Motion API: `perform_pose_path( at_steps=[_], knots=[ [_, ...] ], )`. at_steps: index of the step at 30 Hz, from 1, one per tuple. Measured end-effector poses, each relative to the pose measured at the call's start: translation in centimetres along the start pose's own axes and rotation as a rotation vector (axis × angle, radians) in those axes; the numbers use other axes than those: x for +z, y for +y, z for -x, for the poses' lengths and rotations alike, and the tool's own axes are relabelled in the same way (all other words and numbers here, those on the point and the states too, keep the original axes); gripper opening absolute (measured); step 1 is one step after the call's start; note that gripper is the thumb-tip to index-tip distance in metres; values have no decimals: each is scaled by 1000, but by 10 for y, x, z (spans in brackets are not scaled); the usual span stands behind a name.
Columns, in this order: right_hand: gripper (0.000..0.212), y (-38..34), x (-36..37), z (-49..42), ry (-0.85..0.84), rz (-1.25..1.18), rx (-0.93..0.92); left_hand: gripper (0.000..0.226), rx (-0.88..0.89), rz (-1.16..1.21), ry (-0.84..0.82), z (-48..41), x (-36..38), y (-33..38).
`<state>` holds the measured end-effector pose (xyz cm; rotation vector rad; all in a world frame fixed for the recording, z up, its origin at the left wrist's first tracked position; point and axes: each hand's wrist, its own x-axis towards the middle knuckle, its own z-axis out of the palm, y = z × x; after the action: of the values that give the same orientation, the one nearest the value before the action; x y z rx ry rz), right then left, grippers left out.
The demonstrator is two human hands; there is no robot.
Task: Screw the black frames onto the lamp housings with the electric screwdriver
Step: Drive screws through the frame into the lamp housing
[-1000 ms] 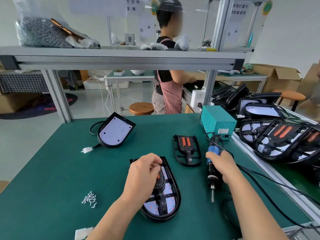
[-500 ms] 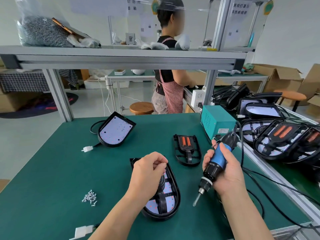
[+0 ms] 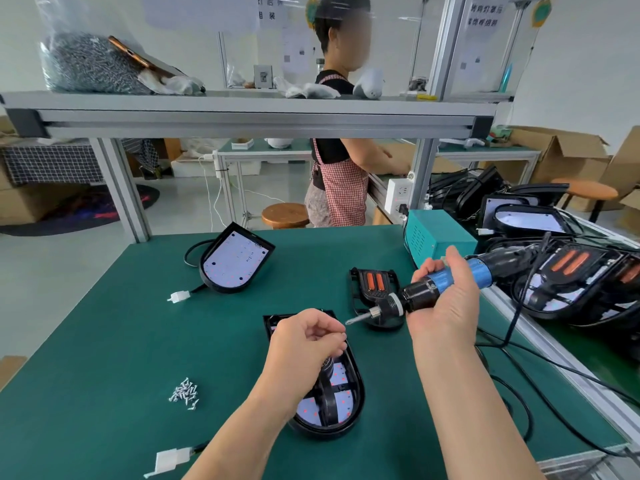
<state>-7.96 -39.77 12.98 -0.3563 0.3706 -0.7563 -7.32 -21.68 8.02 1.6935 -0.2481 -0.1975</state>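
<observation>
My right hand grips the blue and black electric screwdriver, held almost level with its bit pointing left. My left hand hovers above a lamp housing with a black frame on it, fingers curled, and its fingertips meet the bit tip; a small screw seems pinched there. A loose black frame with orange strips lies behind the screwdriver. A second housing without a frame lies further back on the left. A small pile of screws sits on the green mat.
A teal power box stands at the right rear of the green table. Several assembled lamps are stacked to the right. Black cables trail over the right edge. White connectors lie near the front. A person in an apron stands behind.
My right hand lifted the screwdriver from upright on the table and swung it level, bit toward my left hand. My left hand rose off the frame to meet the bit.
</observation>
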Motion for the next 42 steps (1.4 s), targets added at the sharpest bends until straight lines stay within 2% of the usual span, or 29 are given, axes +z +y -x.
perform_pose_path(
  at_steps=[5, 9, 23, 27, 33, 38, 42],
  knots=[
    [31, 10, -3, -3, 30, 49, -52, 11, -68, 158, 35, -1, -1, -3],
    [31, 15, -6, -3, 40, 64, -63, 9, -96, 233, 44, 0, -2, -3],
    [33, 16, -9, -1, 60, 72, -52, 8, -127, 339, 88, 4, 5, -1],
    [34, 19, -8, -1, 81, 73, -61, 11, -78, 296, 134, 8, 9, -2],
    [37, 26, -7, -1, 108, 99, -101, 36, 66, 96, 210, 12, 17, -10],
    [30, 28, -6, -3, 79, 127, -102, 36, 135, 17, 206, 13, 14, -13],
    [32, 29, 0, -6, 57, 127, -98, 47, 160, -85, 177, 11, 5, -8]
  ],
)
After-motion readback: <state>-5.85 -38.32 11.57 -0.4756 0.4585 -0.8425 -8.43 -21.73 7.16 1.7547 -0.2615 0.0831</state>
